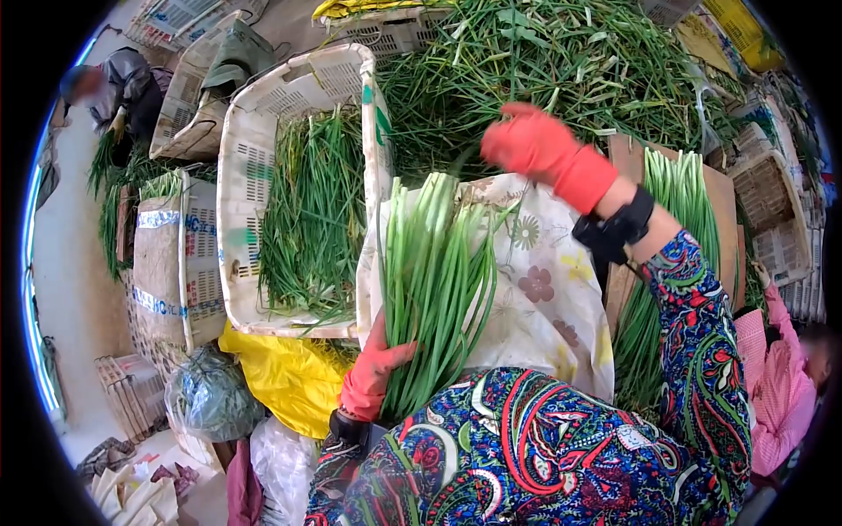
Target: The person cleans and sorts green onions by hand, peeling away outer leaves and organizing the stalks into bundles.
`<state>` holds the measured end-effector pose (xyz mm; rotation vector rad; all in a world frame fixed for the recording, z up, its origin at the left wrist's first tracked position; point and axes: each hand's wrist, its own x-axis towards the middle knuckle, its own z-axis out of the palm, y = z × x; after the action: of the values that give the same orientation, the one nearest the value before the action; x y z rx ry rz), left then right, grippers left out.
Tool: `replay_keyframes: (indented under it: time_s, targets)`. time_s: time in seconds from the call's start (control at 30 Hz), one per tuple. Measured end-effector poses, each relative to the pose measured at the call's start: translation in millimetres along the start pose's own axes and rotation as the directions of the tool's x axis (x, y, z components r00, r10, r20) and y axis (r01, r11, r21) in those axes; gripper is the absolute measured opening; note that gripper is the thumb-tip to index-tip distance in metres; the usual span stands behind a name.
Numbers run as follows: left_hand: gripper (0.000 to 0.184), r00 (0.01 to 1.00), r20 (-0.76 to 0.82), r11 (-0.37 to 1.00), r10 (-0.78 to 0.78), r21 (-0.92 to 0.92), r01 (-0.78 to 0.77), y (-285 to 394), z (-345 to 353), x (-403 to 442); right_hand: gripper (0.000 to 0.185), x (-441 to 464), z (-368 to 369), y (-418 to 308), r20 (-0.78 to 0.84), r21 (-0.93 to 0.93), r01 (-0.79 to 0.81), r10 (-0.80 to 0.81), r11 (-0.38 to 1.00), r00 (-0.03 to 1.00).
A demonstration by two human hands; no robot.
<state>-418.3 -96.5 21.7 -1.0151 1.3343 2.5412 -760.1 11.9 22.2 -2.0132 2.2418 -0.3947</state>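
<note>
My left hand (pixel 375 373), in a red rubber glove, is wrapped round a bunch of scallions (pixel 438 289). The bunch leans against my lap with its pale stem ends up and its green leaves hanging down. Beneath it, a cream cloth with a flower print (pixel 539 280) covers my lap. My right hand (pixel 531 145), also in a red glove, is raised above the cloth's far edge, near a large heap of loose green leaves (pixel 544 61). Motion smears its fingers, and whether it holds anything is unclear. A dark blurred strand shows to its left.
A white plastic crate (pixel 230 202) with green leaves stands to the left. On a brown board to the right lies another bunch of scallions (pixel 680 197). A yellow bag (pixel 294 377) sits at lower left. One person (pixel 785 394) in pink is at right, another (pixel 132 83) at upper left.
</note>
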Motion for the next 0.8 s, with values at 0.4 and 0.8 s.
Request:
replay_keyframes:
  time_s: [0.4, 0.8]
  targets:
    - [0.057, 0.985, 0.065, 0.976, 0.158, 0.138, -0.166, -40, -51, 8, 0.031, -27, -37, -41, -0.206, 0.288, 0.093, -0.033, 0.953, 0.978]
    - [0.021, 0.929, -0.087, 0.859, 0.36, 0.419, -0.293, -67, -70, 12, 0.039, -36, -18, -57, 0.237, 0.7, -0.265, 0.134, 0.663, 0.962]
